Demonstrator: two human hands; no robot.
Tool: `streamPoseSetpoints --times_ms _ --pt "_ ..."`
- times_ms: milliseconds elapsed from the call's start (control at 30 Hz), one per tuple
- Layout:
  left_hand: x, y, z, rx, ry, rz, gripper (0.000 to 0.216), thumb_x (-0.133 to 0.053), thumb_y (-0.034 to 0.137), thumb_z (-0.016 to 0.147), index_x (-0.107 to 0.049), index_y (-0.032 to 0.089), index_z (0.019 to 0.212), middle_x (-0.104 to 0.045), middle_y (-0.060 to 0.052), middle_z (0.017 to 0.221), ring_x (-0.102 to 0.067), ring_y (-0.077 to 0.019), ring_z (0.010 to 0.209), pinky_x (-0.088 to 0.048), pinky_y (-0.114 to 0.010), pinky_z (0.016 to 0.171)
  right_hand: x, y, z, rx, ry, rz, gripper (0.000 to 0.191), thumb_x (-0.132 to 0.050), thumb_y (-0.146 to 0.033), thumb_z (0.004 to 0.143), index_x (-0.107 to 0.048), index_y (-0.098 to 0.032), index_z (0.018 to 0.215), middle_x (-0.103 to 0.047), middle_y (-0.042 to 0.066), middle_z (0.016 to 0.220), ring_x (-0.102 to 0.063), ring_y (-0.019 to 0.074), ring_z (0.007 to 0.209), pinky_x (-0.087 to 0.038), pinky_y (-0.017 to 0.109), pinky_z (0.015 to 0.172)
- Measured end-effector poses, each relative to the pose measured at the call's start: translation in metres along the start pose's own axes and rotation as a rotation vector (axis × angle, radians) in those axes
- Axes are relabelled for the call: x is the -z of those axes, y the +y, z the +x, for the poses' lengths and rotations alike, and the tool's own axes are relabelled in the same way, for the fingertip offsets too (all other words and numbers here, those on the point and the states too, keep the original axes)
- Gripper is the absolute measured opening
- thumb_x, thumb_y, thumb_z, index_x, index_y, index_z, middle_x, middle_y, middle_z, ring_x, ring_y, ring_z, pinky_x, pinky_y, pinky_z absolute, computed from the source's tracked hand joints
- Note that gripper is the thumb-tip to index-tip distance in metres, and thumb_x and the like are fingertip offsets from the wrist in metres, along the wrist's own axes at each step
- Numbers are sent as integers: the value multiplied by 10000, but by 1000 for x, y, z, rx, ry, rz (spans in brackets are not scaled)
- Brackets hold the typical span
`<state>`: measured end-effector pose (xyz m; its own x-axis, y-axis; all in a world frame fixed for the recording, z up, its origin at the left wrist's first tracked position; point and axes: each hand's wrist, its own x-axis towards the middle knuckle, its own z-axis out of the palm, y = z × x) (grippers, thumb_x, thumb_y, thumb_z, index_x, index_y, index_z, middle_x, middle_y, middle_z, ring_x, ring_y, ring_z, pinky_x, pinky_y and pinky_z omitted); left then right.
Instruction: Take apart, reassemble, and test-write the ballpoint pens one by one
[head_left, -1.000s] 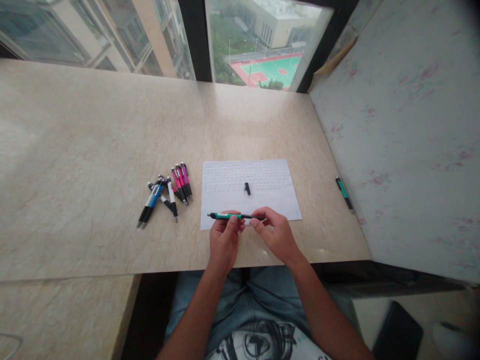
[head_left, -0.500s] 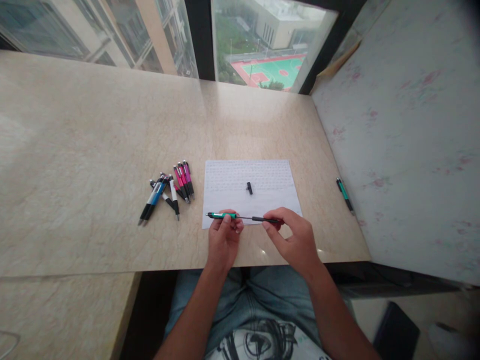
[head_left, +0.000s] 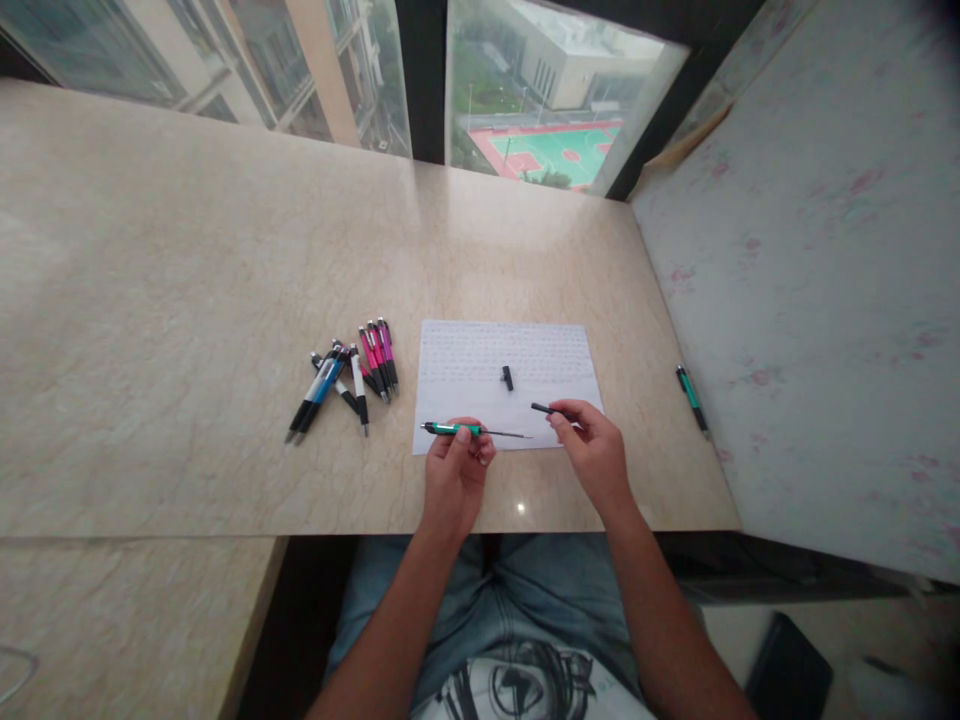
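Note:
My left hand [head_left: 459, 468] is closed on the green barrel of a pen [head_left: 450, 429], its thin refill [head_left: 506, 434] sticking out bare to the right. Between the thumb and fingers of my right hand [head_left: 596, 450] is a black pen grip [head_left: 546, 409], apart from the refill and a little above its tip. Both hands are over the near part of a lined sheet of paper [head_left: 480, 345] covered with rows of writing in its upper half. A small black piece [head_left: 508, 378], perhaps a clip or rubber part, lies on the sheet beyond my hands.
Left of the sheet lie several pens: blue ones [head_left: 322, 383], white ones [head_left: 358, 385] and pink to purple ones [head_left: 379, 350]. A green pen [head_left: 691, 400] rests by the patterned wall [head_left: 810, 300] at right. The stone counter [head_left: 225, 280] runs back to a window.
My right hand has drawn the black grip off the refill and lifted it up and away. The refill now shows along its length. The view has shifted slightly.

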<state>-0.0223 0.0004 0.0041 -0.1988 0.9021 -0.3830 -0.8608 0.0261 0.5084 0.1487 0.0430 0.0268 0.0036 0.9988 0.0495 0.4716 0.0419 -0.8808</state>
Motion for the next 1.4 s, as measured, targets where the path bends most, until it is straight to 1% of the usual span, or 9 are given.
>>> streamPoseSetpoints --times_ms 167,333,533,667,767,900,1100,1267,1400 --pt "-1 1 -1 3 -3 -11 219 -825 303 713 -706 160 829 -644 -10 768 -576 -74 647 -463 -198 604 -29 10 31 203 48 -325 228 -518 -236 899 -700 -161 1014 -726 110 981 -651 211 810 -525 336 701" --pt "-1 1 -1 10 -12 -6 232 -833 299 701 -706 155 833 -655 -16 776 -588 -81 655 -460 -204 605 -44 6 45 282 49 -486 283 -504 -222 903 -688 -166 1112 -724 118 1027 -649 237 899 -508 375 821" --pt "0 -1 -1 0 -6 31 229 -830 303 704 -715 153 833 -652 -18 779 -585 -84 657 -458 -205 601 -29 -5 29 155 16 -197 247 -509 -304 932 -703 -181 1025 -731 85 986 -645 175 732 -508 305 666" --pt "-1 -3 0 -14 1 77 239 -835 308 697 -718 152 835 -649 -15 760 -593 -88 663 -461 -199 600 -11 -18 9 43 -236 73 311 -458 -378 975 -702 -190 934 -726 46 822 -649 159 700 -492 267 606" --pt "-1 -5 0 -26 -3 124 225 -821 308 719 -717 155 848 -654 -11 738 -601 -85 664 -466 -188 610 -3 -27 -3 143 -357 37 212 -542 -325 937 -698 -191 883 -703 28 760 -632 149 683 -486 257 614" --pt "-2 -7 -2 -44 -60 212 185 -780 297 771 -706 160 870 -705 -34 797 -626 -91 688 -487 -200 664 2 -31 -6 285 -326 -98 112 -588 -231 893 -683 -188 855 -677 26 751 -593 138 652 -474 254 602" --pt "-2 -7 -2 -46 -105 244 189 -763 290 791 -681 176 917 -739 -51 839 -660 -108 685 -507 -218 669 10 -29 -4 309 -318 -141 110 -573 -214 888 -674 -204 845 -661 27 746 -602 149 684 -480 252 585" --pt "-1 -7 1 -50 -35 166 212 -788 290 765 -675 191 913 -738 -37 859 -681 -105 730 -529 -211 714 20 -10 -6 185 -207 -115 119 -586 -258 869 -689 -207 838 -708 47 809 -640 165 711 -508 267 597" --pt "-1 -6 1 -50 -16 155 218 -791 293 760 -677 187 914 -735 -38 860 -681 -103 724 -538 -211 717 13 7 5 48 -62 -167 146 -602 -294 849 -709 -198 823 -724 51 797 -664 185 711 -511 279 591"
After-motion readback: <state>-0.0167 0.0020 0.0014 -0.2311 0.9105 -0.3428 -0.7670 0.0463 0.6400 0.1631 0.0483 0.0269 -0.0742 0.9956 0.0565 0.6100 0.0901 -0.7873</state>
